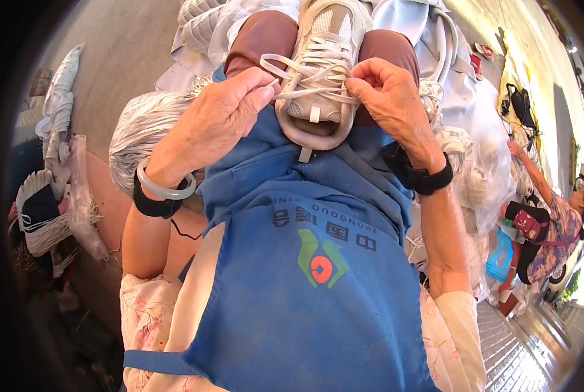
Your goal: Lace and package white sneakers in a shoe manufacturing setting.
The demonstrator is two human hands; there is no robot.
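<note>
A beige and white sneaker (336, 23) lies between my knees, its toe pointing away and its ankle opening toward me. Flat cream shoelace (323, 64) crosses the tongue in several rows, and a loose loop stands out to the left. My left hand (230, 108) is closed, with a lace end pinched between thumb and forefinger just left of the eyelets. On the other side, my right hand (391, 98) pinches the lace at the right eyelet edge; its fingertips partly hide that spot. A grey-white bangle (168, 189) and a dark band circle my left wrist, and another dark band (417, 171) my right.
A thick bundle of white laces (142, 134) sits beside my left forearm. Clear plastic bags (494, 163) and more pale shoes (454, 140) crowd the right side. Another person (556, 235) sits farther right, near a blue container (501, 255). My blue apron (305, 313) covers my lap.
</note>
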